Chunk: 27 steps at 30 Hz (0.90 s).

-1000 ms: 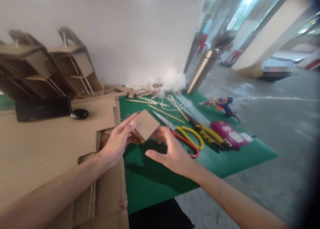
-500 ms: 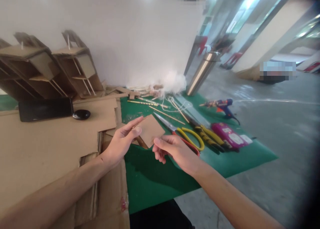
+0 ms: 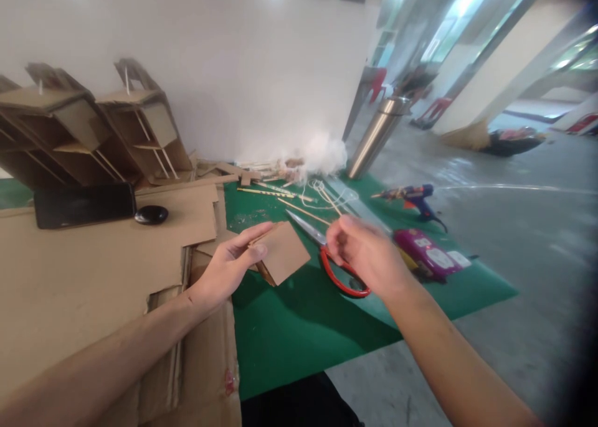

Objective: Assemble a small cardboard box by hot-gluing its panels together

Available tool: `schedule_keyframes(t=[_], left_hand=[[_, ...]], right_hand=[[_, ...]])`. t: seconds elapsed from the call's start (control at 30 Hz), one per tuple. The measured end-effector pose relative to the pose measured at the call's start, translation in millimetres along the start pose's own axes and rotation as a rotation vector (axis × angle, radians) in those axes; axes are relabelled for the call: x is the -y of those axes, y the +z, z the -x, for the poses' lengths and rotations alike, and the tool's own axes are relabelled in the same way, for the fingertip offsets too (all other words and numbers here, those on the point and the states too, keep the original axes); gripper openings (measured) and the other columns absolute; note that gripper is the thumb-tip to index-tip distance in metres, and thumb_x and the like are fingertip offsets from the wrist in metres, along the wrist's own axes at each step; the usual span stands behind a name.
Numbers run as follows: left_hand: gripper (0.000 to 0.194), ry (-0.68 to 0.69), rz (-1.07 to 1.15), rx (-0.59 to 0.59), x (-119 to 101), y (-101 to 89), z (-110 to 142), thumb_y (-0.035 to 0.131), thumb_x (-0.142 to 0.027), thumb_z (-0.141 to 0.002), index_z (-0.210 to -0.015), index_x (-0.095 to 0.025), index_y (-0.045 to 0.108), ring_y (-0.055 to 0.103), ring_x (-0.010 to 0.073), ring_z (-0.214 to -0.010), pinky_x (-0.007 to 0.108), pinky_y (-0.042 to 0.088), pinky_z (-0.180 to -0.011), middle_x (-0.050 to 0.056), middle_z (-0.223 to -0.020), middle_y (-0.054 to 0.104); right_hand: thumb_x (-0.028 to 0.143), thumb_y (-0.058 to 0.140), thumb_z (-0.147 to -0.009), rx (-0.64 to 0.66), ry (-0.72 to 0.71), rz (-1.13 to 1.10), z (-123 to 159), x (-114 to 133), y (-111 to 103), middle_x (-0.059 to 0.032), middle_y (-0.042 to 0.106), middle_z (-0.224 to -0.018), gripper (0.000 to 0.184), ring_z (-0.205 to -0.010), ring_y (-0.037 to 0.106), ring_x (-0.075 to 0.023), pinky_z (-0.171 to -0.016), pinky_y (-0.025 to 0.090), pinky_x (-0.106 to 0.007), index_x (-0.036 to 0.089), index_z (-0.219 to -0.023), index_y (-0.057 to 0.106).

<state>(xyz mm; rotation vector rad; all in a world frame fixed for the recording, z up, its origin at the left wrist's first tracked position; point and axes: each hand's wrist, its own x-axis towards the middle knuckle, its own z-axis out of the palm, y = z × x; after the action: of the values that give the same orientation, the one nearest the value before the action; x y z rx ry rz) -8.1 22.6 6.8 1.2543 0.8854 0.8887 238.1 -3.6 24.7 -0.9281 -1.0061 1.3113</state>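
Observation:
My left hand (image 3: 236, 253) is closed around a small stack of square cardboard pieces (image 3: 286, 253), its thumb on the top face and fingers behind. My right hand (image 3: 362, 249) is apart from the stack, over the scissors (image 3: 306, 226). Its fingers look curled but are blurred, so I cannot make out their grip. The scissors lie on the green table surface, blades pointing up-left, with one red handle loop visible; the other loop is hidden behind my right hand. Only a bit of yellow pliers handle (image 3: 407, 259) shows past that hand.
A purple box (image 3: 427, 253), a glue gun (image 3: 415, 198) and a steel flask (image 3: 380, 137) stand or lie to the right. Thin sticks (image 3: 266, 192) and white fluff (image 3: 322, 153) lie behind. Cardboard sheets (image 3: 93, 277), a phone (image 3: 84, 204), a mouse (image 3: 151, 215) and cardboard structures (image 3: 140, 122) are left.
My right hand has let go of the stack's corner and moved right, over the scissors and pliers. My left hand keeps the stack, which is now tilted slightly with its layered edge showing.

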Motion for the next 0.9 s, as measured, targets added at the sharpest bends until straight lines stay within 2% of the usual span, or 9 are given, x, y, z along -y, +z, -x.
schedule_keyframes(t=[0.1, 0.2, 0.27, 0.33, 0.4, 0.47, 0.63, 0.77, 0.9], left_hand=[[0.052, 0.041, -0.056, 0.047, -2, -0.6, 1, 0.074, -0.051, -0.082, -0.128, -0.027, 0.07, 0.051, 0.0364, -0.136, 0.046, 0.047, -0.109, 0.007, -0.145, 0.06], [0.046, 0.094, -0.121, 0.094, -4, -0.8, 1, 0.075, -0.048, -0.082, -0.124, -0.029, 0.072, 0.045, 0.0346, -0.141, 0.045, 0.042, -0.115, 0.005, -0.147, 0.059], [0.045, 0.108, -0.147, 0.113, -5, -0.5, 1, 0.074, -0.047, -0.083, -0.125, -0.03, 0.072, 0.045, 0.0342, -0.142, 0.046, 0.039, -0.117, 0.004, -0.147, 0.059], [0.044, 0.111, -0.16, 0.124, -5, 0.1, 1, 0.074, -0.047, -0.084, -0.125, -0.03, 0.072, 0.045, 0.0342, -0.142, 0.046, 0.039, -0.117, 0.004, -0.147, 0.059], [0.044, 0.114, -0.17, 0.127, -6, 0.4, 1, 0.074, -0.046, -0.084, -0.125, -0.03, 0.072, 0.044, 0.034, -0.143, 0.045, 0.04, -0.117, 0.004, -0.147, 0.058], [0.043, 0.115, -0.179, 0.133, -6, 0.4, 1, 0.073, -0.044, -0.085, -0.125, -0.03, 0.071, 0.043, 0.0335, -0.143, 0.044, 0.041, -0.116, 0.004, -0.148, 0.057], [0.041, 0.143, -0.202, 0.142, -6, -0.2, 2, 0.072, -0.042, -0.086, -0.125, -0.03, 0.071, 0.045, 0.0331, -0.143, 0.044, 0.043, -0.115, 0.005, -0.148, 0.057], [0.039, 0.164, -0.215, 0.153, -7, 0.6, 2, 0.071, -0.04, -0.087, -0.125, -0.031, 0.072, 0.046, 0.0324, -0.141, 0.045, 0.044, -0.113, 0.005, -0.146, 0.059], [0.04, 0.171, -0.215, 0.168, -6, 1.0, 1, 0.071, -0.04, -0.087, -0.125, -0.03, 0.072, 0.045, 0.0329, -0.142, 0.045, 0.045, -0.112, 0.005, -0.146, 0.059]], right_hand=[[0.033, 0.073, -0.081, -0.032, -0.086, -0.09, -9, 1, 1, -0.0034, 0.07, -0.091, 0.021, -0.072, 0.061, -0.0131, -0.052, 0.05, -0.022, 0.019, -0.066, 0.072], [0.032, 0.07, -0.081, 0.054, -0.041, -0.224, -13, 2, 5, -0.0022, 0.071, -0.108, 0.021, -0.075, 0.063, -0.0137, -0.051, 0.051, -0.023, 0.02, -0.064, 0.068], [0.034, 0.07, -0.079, 0.128, 0.016, -0.286, -14, 3, 7, -0.0007, 0.074, -0.098, 0.023, -0.063, 0.06, -0.0125, -0.042, 0.045, -0.022, 0.021, -0.061, 0.063], [0.037, 0.071, -0.078, 0.184, 0.044, -0.282, -13, 4, 9, 0.0013, 0.07, -0.072, 0.029, -0.05, 0.054, -0.0117, -0.037, 0.04, -0.021, 0.021, -0.058, 0.056], [0.042, 0.068, -0.079, 0.199, 0.033, -0.176, -12, 3, 9, 0.0054, 0.051, -0.048, 0.037, -0.039, 0.045, -0.0111, -0.035, 0.036, -0.022, 0.023, -0.056, 0.048], [0.047, 0.064, -0.083, 0.175, 0.002, -0.03, -12, 0, 8, 0.0088, 0.034, -0.039, 0.041, -0.034, 0.036, -0.0103, -0.034, 0.031, -0.022, 0.023, -0.057, 0.043], [0.039, 0.067, -0.089, 0.092, -0.042, 0.201, -11, -10, 6, 0.0098, 0.033, -0.043, 0.032, -0.038, 0.028, -0.0068, -0.039, 0.017, -0.022, 0.02, -0.065, 0.056], [0.041, 0.066, -0.091, 0.144, -0.048, 0.471, -8, -9, 7, 0.0083, 0.041, -0.053, 0.021, -0.046, 0.032, -0.0085, -0.044, 0.021, -0.024, 0.021, -0.097, 0.067], [0.043, 0.072, -0.085, 0.218, -0.03, 0.517, -8, -5, 7, 0.003, 0.051, -0.061, 0.028, -0.053, 0.038, -0.0093, -0.048, 0.025, -0.025, 0.018, -0.073, 0.067]])
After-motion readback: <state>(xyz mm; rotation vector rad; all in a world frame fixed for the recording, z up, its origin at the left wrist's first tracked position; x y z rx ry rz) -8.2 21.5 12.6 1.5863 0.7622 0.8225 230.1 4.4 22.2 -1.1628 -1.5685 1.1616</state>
